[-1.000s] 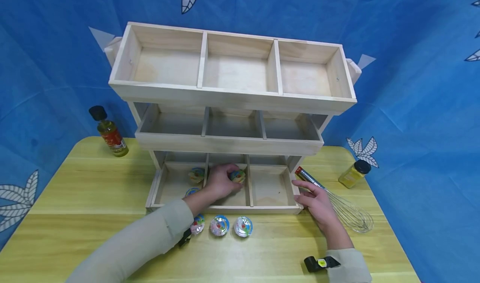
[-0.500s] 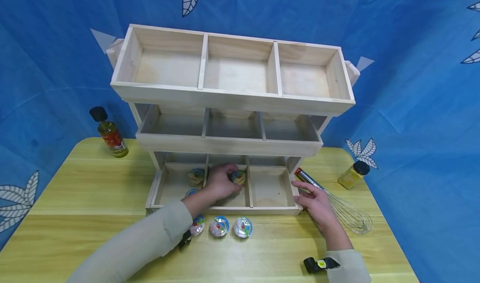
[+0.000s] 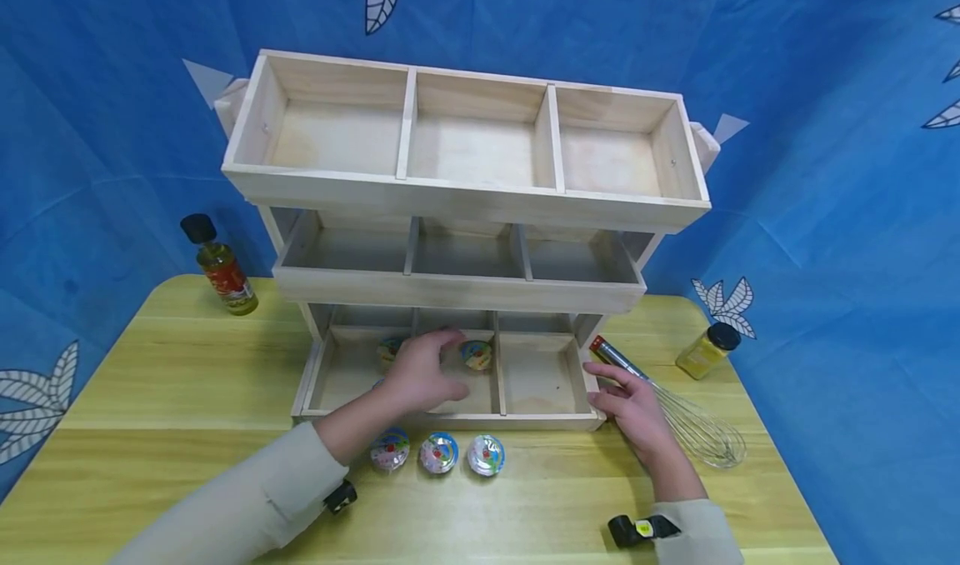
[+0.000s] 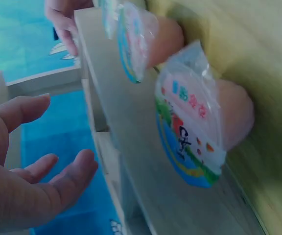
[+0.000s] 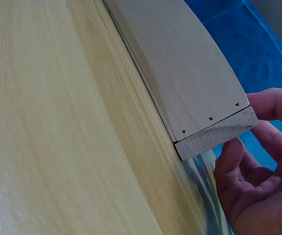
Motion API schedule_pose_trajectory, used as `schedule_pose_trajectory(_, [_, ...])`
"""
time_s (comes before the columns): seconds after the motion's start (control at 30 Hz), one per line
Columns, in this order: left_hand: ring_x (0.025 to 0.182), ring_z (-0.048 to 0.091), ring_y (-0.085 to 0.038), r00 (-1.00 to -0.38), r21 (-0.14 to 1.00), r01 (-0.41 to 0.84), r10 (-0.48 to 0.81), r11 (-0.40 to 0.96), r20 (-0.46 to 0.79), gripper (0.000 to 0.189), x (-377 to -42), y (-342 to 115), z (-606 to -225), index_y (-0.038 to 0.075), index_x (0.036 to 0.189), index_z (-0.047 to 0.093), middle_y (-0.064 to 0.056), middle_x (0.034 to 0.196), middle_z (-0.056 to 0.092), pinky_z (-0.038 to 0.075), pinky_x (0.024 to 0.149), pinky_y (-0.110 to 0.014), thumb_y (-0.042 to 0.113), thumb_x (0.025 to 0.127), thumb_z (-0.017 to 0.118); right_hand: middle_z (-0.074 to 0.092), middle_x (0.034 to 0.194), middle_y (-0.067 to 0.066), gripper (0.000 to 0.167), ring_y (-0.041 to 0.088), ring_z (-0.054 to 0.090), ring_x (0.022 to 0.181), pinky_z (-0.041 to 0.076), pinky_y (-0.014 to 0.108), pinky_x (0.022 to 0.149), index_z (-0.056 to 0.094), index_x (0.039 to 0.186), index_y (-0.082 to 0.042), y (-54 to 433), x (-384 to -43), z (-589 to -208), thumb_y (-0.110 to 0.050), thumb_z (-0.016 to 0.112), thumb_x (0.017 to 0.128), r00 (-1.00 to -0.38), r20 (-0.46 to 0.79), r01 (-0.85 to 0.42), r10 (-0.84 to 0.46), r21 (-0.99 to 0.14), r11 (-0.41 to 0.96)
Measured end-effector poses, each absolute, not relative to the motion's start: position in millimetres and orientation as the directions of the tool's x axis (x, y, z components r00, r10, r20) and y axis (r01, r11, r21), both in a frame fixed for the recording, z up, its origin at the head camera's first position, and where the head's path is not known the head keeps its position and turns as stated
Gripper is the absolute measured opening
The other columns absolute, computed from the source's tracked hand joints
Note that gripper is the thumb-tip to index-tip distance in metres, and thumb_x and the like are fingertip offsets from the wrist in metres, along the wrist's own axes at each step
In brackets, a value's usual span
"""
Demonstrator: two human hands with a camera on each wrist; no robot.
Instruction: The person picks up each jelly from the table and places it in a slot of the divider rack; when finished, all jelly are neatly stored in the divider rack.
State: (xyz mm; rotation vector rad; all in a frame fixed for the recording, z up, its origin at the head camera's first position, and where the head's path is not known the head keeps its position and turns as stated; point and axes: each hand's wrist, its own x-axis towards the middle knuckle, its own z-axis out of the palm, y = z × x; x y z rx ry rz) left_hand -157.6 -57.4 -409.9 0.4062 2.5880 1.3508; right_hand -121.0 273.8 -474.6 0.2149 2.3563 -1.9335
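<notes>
My left hand (image 3: 422,373) hovers over the middle bottom compartment of a wooden three-tier rack (image 3: 465,290), its fingers spread and holding nothing. Just beyond the fingertips, a jelly cup (image 3: 476,355) stands against that compartment's right divider. Another jelly cup (image 3: 388,349) in the left compartment is partly covered by the hand. Three lidded jelly cups stand in a row before the rack; the left wrist view shows a pink one (image 4: 195,122) up close. My right hand (image 3: 633,402) grips the rack's bottom right end, forefinger at the top edge and thumb (image 5: 230,152) against the side.
A whisk (image 3: 690,419) lies right of the rack, close by the right hand. Farther right stands a yellow jar (image 3: 707,350) with a black lid. A bottle (image 3: 223,273) with a red label is at the back left of the wooden table (image 3: 150,398).
My left hand has let go of the jelly cup in the middle compartment and drawn back to the left and toward me. The right hand keeps its place.
</notes>
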Motion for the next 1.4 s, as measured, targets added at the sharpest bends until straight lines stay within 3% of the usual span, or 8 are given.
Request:
schedule_pose_trajectory(0.23, [0.110, 0.060, -0.032, -0.961, 0.919, 0.106, 0.276, 0.379, -0.003, 0.064, -126.8, -88.5, -396.7, 0.009, 0.134, 0.060, -0.009, 0.129, 0.060, 0.055, 0.088, -0.044, 0.004, 0.074, 0.084, 0.051, 0.130, 0.018, 0.045, 0.016, 0.057, 0.084, 0.052, 0.025, 0.070, 0.061, 0.132, 0.002, 272.8, -121.8, -473.7, 0.002, 0.070, 0.088, -0.984, -0.166, 0.174, 0.058, -0.969, 0.177])
schedule_pose_trajectory(0.6, [0.110, 0.059, -0.037, -0.956, 0.941, 0.261, 0.195, 0.216, 0.221, 0.066, -74.5, -124.0, -416.1, 0.003, 0.131, 0.059, -0.007, 0.123, 0.063, 0.053, 0.093, -0.037, 0.000, 0.072, 0.088, 0.049, 0.133, 0.017, 0.046, 0.018, 0.057, 0.086, 0.052, 0.025, 0.071, 0.061, 0.133, 0.001, 273.4, -122.2, -474.4, 0.001, 0.071, 0.088, -0.984, -0.170, 0.177, 0.057, -0.968, 0.179])
schedule_pose_trajectory(0.83, [0.099, 0.065, -0.025, -0.946, 0.884, 0.325, 0.093, 0.337, 0.312, 0.062, -48.5, -128.0, -442.4, 0.007, 0.121, 0.066, -0.004, 0.119, 0.067, 0.057, 0.086, -0.038, -0.003, 0.065, 0.091, 0.050, 0.132, 0.018, 0.045, 0.018, 0.056, 0.086, 0.052, 0.025, 0.071, 0.061, 0.132, 0.001, 272.5, -122.6, -473.6, 0.002, 0.071, 0.088, -0.985, -0.165, 0.173, 0.060, -0.968, 0.180])
schedule_pose_trajectory(1.03, [0.095, 0.066, -0.024, -0.936, 0.851, 0.336, 0.045, 0.402, 0.348, 0.057, -41.6, -128.5, -465.4, 0.008, 0.111, 0.070, 0.000, 0.110, 0.067, 0.058, 0.081, -0.037, -0.005, 0.061, 0.092, 0.049, 0.137, 0.016, 0.044, 0.018, 0.057, 0.087, 0.052, 0.025, 0.072, 0.061, 0.132, 0.001, 273.1, -121.9, -473.6, 0.001, 0.070, 0.089, -0.985, -0.166, 0.174, 0.056, -0.967, 0.186])
schedule_pose_trajectory(1.27, [0.090, 0.066, -0.018, -0.960, 0.850, 0.244, -0.010, 0.466, 0.281, 0.054, -43.8, -125.6, -478.2, 0.006, 0.106, 0.071, 0.000, 0.108, 0.067, 0.058, 0.079, -0.034, -0.006, 0.058, 0.092, 0.048, 0.137, 0.016, 0.044, 0.017, 0.056, 0.085, 0.052, 0.025, 0.071, 0.061, 0.132, 0.002, 273.3, -121.5, -474.6, 0.002, 0.070, 0.089, -0.985, -0.164, 0.172, 0.057, -0.969, 0.179])
schedule_pose_trajectory(1.4, [0.088, 0.067, -0.019, -0.977, 0.884, 0.173, -0.039, 0.434, 0.210, 0.052, -45.5, -123.8, -480.7, 0.004, 0.105, 0.071, -0.002, 0.107, 0.066, 0.058, 0.078, -0.029, -0.007, 0.059, 0.092, 0.047, 0.137, 0.017, 0.044, 0.017, 0.056, 0.084, 0.052, 0.024, 0.071, 0.060, 0.132, 0.002, 273.8, -121.6, -474.9, 0.002, 0.069, 0.089, -0.986, -0.158, 0.164, 0.051, -0.971, 0.177])
